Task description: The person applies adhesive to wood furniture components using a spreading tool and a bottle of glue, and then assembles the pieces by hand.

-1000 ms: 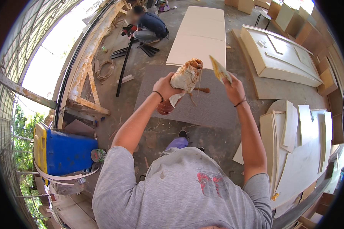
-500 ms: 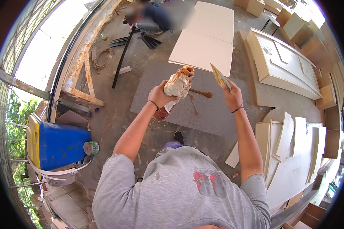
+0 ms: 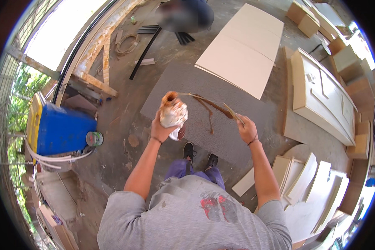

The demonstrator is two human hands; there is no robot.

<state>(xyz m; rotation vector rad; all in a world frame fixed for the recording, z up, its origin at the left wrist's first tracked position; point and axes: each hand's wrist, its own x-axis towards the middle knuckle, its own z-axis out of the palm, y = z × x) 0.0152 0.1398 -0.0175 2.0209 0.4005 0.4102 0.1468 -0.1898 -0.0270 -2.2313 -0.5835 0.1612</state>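
Smeared can and spreader held over the grey board

The left hand [image 3: 161, 128] is clamped around an open can [image 3: 173, 114], pale and caked with brown, tilted with its mouth away from the person, above the left part of the grey board [image 3: 171, 81]. The right hand [image 3: 248, 130], well apart from the left, pinches a thin yellowish spreader [image 3: 233, 113] over the board's right part. Glossy brown streaks [image 3: 214, 107] lie on the board between the hands, and a thin strand trails toward them from the can's mouth; whether the spreader touches them, I cannot tell. Cream panels [image 3: 241, 46] lie at the board's far edge; black shoes [image 3: 188, 151] stand just beside its near edge. Left of the board, well apart, are a blue bin [image 3: 64, 127] with a yellow rim and a small tin [image 3: 94, 138]. Beyond its far left corner lie a coiled hose [image 3: 127, 44] and black strips [image 3: 143, 56]. To its right lies a shallow white cabinet [image 3: 321, 91].
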